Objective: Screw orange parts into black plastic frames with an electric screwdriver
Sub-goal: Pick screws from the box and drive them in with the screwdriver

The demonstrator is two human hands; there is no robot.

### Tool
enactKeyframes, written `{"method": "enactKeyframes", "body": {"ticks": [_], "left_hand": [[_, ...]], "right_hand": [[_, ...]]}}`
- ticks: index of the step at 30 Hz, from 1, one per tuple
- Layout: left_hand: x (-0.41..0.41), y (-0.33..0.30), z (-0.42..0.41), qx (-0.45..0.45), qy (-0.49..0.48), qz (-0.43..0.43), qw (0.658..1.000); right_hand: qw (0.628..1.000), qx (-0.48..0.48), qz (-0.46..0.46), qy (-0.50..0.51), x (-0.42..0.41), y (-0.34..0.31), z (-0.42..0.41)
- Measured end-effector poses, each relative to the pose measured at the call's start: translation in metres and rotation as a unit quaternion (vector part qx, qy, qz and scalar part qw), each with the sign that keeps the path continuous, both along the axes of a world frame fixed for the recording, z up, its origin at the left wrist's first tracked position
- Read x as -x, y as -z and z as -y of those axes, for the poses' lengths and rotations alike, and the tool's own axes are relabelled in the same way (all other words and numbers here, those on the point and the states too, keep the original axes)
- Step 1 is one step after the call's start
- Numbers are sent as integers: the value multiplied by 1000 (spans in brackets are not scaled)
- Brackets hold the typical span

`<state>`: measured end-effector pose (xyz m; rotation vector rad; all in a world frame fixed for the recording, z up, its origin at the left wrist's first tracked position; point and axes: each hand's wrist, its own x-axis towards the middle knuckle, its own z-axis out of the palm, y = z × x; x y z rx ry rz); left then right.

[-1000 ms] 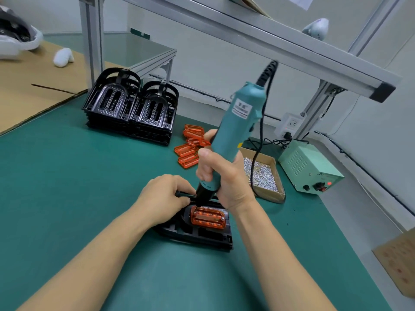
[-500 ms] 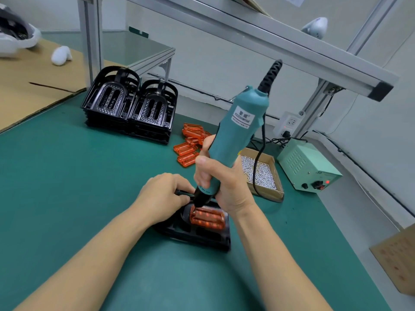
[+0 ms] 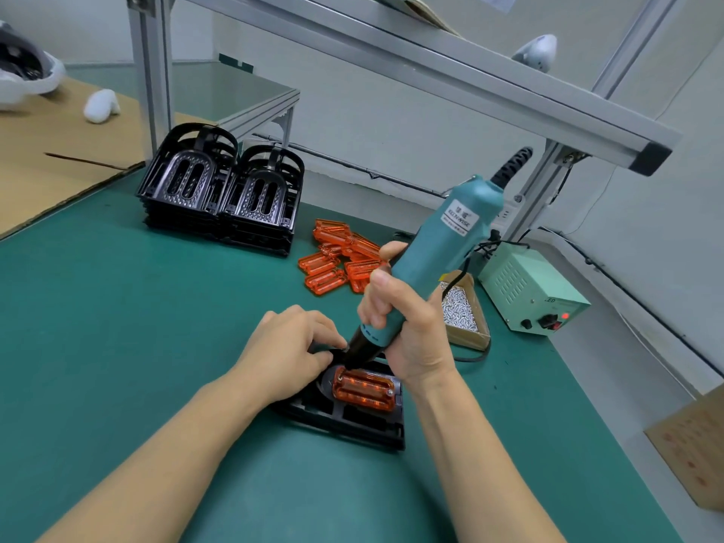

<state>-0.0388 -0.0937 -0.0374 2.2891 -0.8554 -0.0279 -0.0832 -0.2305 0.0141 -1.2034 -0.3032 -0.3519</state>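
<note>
A black plastic frame (image 3: 352, 425) lies on the green mat in front of me with an orange part (image 3: 364, 390) seated in it; a screw head shows at each upper corner of the part. My left hand (image 3: 286, 352) presses on the frame's far left end. My right hand (image 3: 403, 327) grips a teal electric screwdriver (image 3: 438, 248), tilted to the right, its black nose at the orange part's upper left corner. The bit tip is hidden behind the nose.
Two stacks of black frames (image 3: 223, 194) stand at the back left. Loose orange parts (image 3: 341, 260) lie beyond my hands. A cardboard box of screws (image 3: 462, 311) and a pale green power supply (image 3: 529, 291) sit right. An aluminium rail (image 3: 431, 68) crosses overhead.
The screwdriver's top has leaned further to the right while its nose stays at the orange part's upper left corner. My left hand has kept its hold on the frame.
</note>
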Motion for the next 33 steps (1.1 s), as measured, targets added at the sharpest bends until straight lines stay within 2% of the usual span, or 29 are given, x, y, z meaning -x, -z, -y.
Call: {"method": "enactKeyframes", "body": {"ticks": [5, 9, 13, 19, 24, 27, 33], "left_hand": [[1, 5, 2, -19, 9, 47, 999], [1, 6, 4, -27, 3, 62, 998], [4, 6, 7, -36, -10, 79, 996], [3, 7, 8, -39, -1, 76, 996], [3, 9, 6, -31, 1, 82, 996], [5, 10, 5, -24, -16, 89, 996], [0, 11, 1, -30, -90, 119, 988]], "right_hand": [[999, 20, 1, -40, 0, -3, 2], [998, -14, -13, 62, 0, 0, 1], [983, -8, -19, 182, 0, 1, -6], [985, 32, -33, 167, 0, -9, -8], [974, 78, -5, 213, -2, -57, 10], [968, 34, -34, 246, -1, -72, 29], [929, 8, -168, 330, 22, -43, 78]]}}
